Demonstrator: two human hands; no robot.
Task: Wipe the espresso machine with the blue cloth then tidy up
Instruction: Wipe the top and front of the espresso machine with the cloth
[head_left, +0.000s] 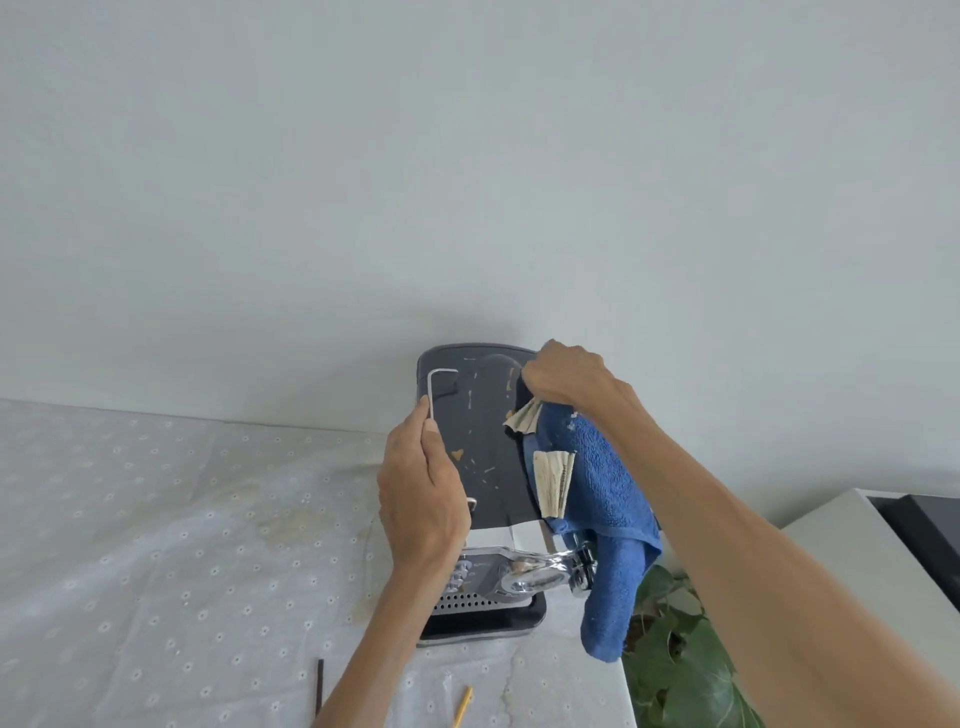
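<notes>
Dark-topped chrome espresso machine (480, 467) at lower centre, right hand (563, 379) fingers curled gripping blue terry cloth (602, 499), left hand (423, 488) pinching bent metal hex key (435, 387).

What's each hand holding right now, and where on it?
Left hand pinches the hex key by the lower end of its long arm. Right hand grips the blue cloth by its bunched top, over the espresso machine.

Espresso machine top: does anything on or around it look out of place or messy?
Yes. Tan crumbs are scattered on the espresso machine's dark top, and the left hand holds a hex key over it, an odd tool for wiping. The tablecloth is stained beside the machine.
</notes>
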